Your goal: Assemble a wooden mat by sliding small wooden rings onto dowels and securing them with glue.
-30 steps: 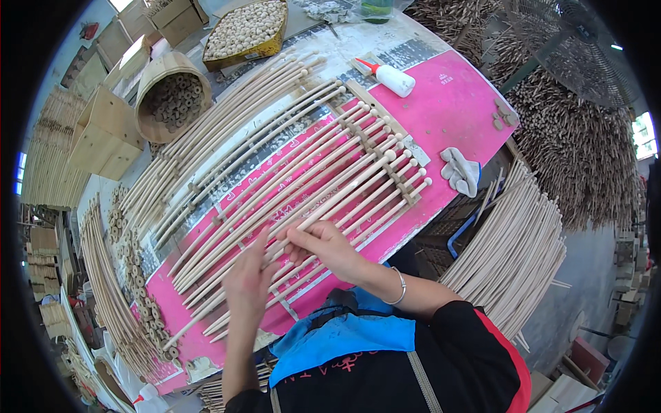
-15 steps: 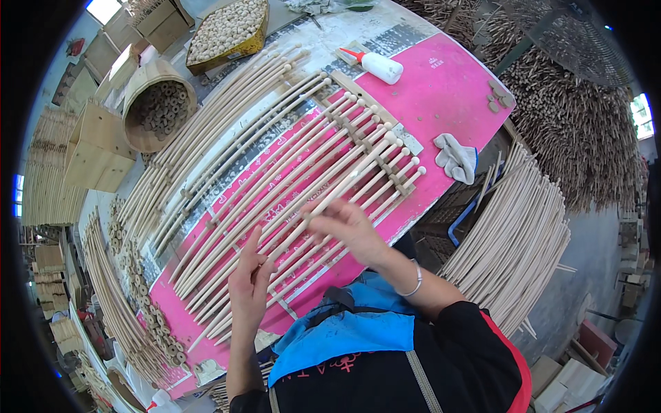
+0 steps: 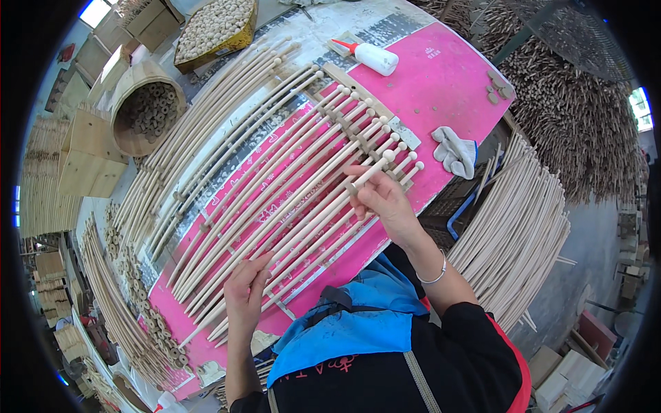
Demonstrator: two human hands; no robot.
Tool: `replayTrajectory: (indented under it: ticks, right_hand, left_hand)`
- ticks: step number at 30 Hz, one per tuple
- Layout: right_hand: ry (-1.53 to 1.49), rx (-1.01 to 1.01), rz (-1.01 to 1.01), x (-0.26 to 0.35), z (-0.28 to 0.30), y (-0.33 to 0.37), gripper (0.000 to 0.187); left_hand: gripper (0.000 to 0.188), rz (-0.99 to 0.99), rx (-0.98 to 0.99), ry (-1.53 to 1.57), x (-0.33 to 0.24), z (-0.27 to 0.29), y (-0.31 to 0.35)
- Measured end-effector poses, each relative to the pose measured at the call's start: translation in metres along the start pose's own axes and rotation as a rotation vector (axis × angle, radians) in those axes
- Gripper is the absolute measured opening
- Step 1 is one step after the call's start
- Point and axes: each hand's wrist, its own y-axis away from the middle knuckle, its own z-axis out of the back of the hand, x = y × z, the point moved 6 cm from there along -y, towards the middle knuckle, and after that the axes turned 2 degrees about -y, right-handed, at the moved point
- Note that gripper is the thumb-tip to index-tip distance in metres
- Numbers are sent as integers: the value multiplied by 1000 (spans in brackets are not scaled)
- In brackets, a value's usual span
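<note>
A pale wooden stick (image 3: 303, 226) with a round ball (image 3: 388, 156) on its far end slants between my hands, above a row of similar sticks. My right hand (image 3: 387, 204) is closed around it a little below the ball, fingertips at a small wooden ring (image 3: 352, 189) on the shaft. Farther down, the fingers of my left hand (image 3: 246, 286) are pinched together at the stick's lower part. Other ball-ended sticks (image 3: 275, 180) lie side by side, their upper ends on a notched wooden rack (image 3: 361, 93), several with rings on them.
A glue bottle (image 3: 376, 59) with a red tip and a white glove (image 3: 454, 153) lie on the pink tabletop (image 3: 441, 76). A yellow tray of wooden balls (image 3: 215, 29) and a bucket of rings (image 3: 148, 110) stand at far left. Loose rings (image 3: 162, 336) line the left edge; bundled sticks (image 3: 509, 234) are at right.
My right hand has slid up along the stick toward its ball end, with the ring at its fingers. My left hand has dropped slightly, its raised index finger now folded in to the stick.
</note>
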Motion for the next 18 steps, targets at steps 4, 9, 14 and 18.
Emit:
replayTrajectory:
  ticks: [4,9,14,18]
  right_hand:
    - [17,-2,-86,-8,8,5,42]
    - [117,-64,-129,-12,25,7,37]
    - [84,-126,-122,-9,32,10,35]
    - [155,-176,-112,-6,48,4,32]
  left_hand:
    - [30,11,21,4,6,-7,-3]
    - [29,-4,34,-9,9,-17,-8]
    - [27,-19,24,-36,9,-26,-16]
    - [25,-107,-27,-57,3,-37,-26]
